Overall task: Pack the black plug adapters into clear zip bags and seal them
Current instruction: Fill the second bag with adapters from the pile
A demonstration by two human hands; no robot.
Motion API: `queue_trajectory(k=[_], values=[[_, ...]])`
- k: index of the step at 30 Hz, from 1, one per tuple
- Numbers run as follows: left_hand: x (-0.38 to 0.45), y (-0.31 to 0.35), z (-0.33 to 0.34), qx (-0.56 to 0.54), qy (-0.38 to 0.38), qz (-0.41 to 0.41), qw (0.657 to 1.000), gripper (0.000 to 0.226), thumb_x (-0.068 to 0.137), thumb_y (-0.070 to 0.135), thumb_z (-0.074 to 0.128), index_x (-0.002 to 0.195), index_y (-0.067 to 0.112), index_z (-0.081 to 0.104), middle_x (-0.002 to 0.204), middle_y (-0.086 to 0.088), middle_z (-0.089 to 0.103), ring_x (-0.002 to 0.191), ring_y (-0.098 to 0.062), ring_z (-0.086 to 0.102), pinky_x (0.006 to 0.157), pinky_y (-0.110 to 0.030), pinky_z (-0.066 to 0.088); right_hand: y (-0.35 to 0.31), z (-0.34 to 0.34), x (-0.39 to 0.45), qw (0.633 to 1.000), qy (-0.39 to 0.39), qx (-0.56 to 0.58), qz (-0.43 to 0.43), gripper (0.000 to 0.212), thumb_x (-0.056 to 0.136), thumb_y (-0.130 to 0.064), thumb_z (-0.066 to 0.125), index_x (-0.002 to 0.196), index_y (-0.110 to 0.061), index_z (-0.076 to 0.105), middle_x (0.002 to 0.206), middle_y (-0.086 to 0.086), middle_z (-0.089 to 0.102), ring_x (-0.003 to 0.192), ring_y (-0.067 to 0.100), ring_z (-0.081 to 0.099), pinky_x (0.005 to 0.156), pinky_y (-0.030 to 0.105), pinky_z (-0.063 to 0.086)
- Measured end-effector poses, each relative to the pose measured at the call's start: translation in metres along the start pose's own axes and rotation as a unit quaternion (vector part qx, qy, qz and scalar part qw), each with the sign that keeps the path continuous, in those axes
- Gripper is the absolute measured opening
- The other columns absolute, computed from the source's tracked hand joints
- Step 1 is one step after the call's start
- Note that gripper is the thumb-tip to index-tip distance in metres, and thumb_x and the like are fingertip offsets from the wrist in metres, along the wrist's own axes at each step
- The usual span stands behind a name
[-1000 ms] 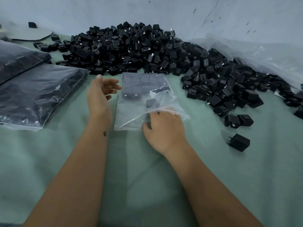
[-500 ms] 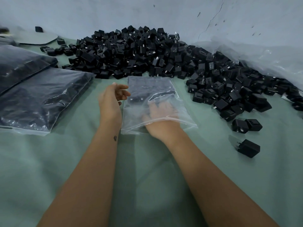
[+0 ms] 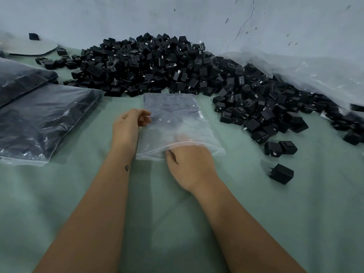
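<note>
From the head view, your right hand (image 3: pixel 190 166) is reaching its fingers into the clear zip bag (image 3: pixel 177 123) lying on the green cloth (image 3: pixel 275 213); whether they grip anything, I cannot tell. Your left hand (image 3: pixel 127 128) is pinching the bag's left edge. The adapter pile (image 3: pixel 157 64) is lying behind it.

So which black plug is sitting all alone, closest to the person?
The lone plug adapter at the near right of the green table, prongs pointing left. The others touch neighbours or lie in the big pile.

A pale blue-grey wall (image 3: pixel 118 14) rises behind, cracked and flecked near its right side. A green cloth (image 3: pixel 295 223), perhaps felt, covers the work surface.
</note>
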State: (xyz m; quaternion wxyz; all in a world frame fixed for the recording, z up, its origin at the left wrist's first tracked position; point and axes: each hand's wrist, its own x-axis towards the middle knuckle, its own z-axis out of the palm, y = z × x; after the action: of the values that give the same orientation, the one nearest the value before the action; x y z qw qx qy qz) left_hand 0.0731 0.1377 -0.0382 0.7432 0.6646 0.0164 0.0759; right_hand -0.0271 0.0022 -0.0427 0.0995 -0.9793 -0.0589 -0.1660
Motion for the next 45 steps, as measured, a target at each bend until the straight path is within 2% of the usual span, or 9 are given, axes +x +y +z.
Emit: queue_trajectory(k=[9,13,17,23,27,30,35,41,45], values=[[-0.004,-0.007,0.001,0.105,-0.053,0.037,0.992,0.022,0.090,0.016,0.061,0.073,0.026,0.070,0.071,0.017,0.066,0.066,0.005,0.056,0.065,-0.014,0.041,0.011,-0.021,-0.042,0.964,0.252,0.088,-0.004,0.025,0.085,-0.018,0.047,0.072,-0.008,0.067,0.071,0.001,0.064,0.070,0.022,0.059,0.059,0.034,0.047],[-0.006,-0.005,-0.001,0.097,-0.053,0.059,0.992,0.016,0.088,0.017,0.066,0.078,0.028,0.071,0.075,0.013,0.068,0.068,0.001,0.058,0.065,-0.013,0.044,-0.004,-0.013,-0.043,0.990,0.126,0.053,-0.041,0.024,0.085,-0.022,0.050,0.088,-0.009,0.070,0.088,0.004,0.068,0.085,0.024,0.060,0.077,0.036,0.050],[-0.008,0.000,-0.001,0.041,-0.086,0.091,0.991,0.011,0.088,0.016,0.068,0.082,0.024,0.072,0.074,0.016,0.070,0.073,0.007,0.062,0.067,-0.006,0.045,-0.014,-0.006,-0.024,0.999,-0.024,0.024,0.014,0.039,0.098,-0.038,0.037,0.111,-0.011,0.062,0.120,0.007,0.062,0.117,0.024,0.049,0.107,0.033,0.032],[-0.004,-0.002,0.001,-0.010,-0.046,0.068,0.997,0.025,0.092,0.007,0.056,0.075,0.019,0.070,0.067,0.013,0.068,0.068,0.002,0.058,0.069,-0.010,0.045,-0.008,-0.009,0.025,0.991,-0.106,0.039,0.073,0.039,0.095,-0.034,0.037,0.065,-0.015,0.053,0.071,0.000,0.056,0.079,0.022,0.053,0.076,0.032,0.042],[-0.001,-0.002,0.000,-0.023,-0.022,0.054,0.998,0.026,0.094,0.008,0.053,0.076,0.018,0.070,0.075,0.004,0.067,0.067,0.000,0.058,0.063,-0.008,0.044,-0.004,-0.001,0.056,0.997,-0.034,0.028,0.057,0.023,0.094,-0.030,0.042,0.077,-0.027,0.057,0.081,-0.007,0.060,0.070,0.010,0.053,0.058,0.028,0.046],[0.001,-0.003,0.002,-0.020,-0.016,0.047,0.999,0.028,0.094,0.008,0.053,0.074,0.018,0.070,0.073,0.004,0.066,0.069,-0.004,0.057,0.063,-0.009,0.045,0.004,0.012,0.069,0.992,-0.063,0.031,0.102,0.022,0.089,-0.034,0.048,0.104,-0.024,0.061,0.097,-0.004,0.059,0.084,0.016,0.056,0.067,0.032,0.050],[0.003,-0.003,0.004,-0.011,-0.017,0.037,0.999,0.030,0.093,0.010,0.053,0.071,0.020,0.070,0.065,0.010,0.066,0.064,-0.001,0.056,0.060,-0.009,0.044,0.013,0.014,0.074,0.984,-0.086,0.085,0.130,0.011,0.090,-0.028,0.051,0.093,-0.020,0.058,0.079,-0.003,0.056,0.069,0.014,0.056,0.048,0.022,0.036],[0.004,-0.004,0.004,0.015,-0.034,0.025,0.999,0.032,0.091,0.014,0.055,0.066,0.026,0.071,0.067,0.011,0.068,0.067,-0.003,0.057,0.062,-0.015,0.044,0.006,0.003,0.030,0.993,-0.034,0.068,0.088,0.023,0.090,-0.026,0.048,0.067,-0.023,0.044,0.072,-0.004,0.047,0.075,0.020,0.045,0.067,0.030,0.032],[0.001,-0.006,0.002,0.032,-0.048,0.023,0.998,0.032,0.089,0.015,0.057,0.064,0.027,0.072,0.068,0.010,0.067,0.072,-0.008,0.056,0.071,-0.023,0.045,0.013,-0.013,-0.010,1.000,0.022,-0.011,-0.014,0.029,0.092,-0.029,0.042,0.083,-0.012,0.064,0.087,0.003,0.065,0.085,0.025,0.057,0.074,0.036,0.046]])
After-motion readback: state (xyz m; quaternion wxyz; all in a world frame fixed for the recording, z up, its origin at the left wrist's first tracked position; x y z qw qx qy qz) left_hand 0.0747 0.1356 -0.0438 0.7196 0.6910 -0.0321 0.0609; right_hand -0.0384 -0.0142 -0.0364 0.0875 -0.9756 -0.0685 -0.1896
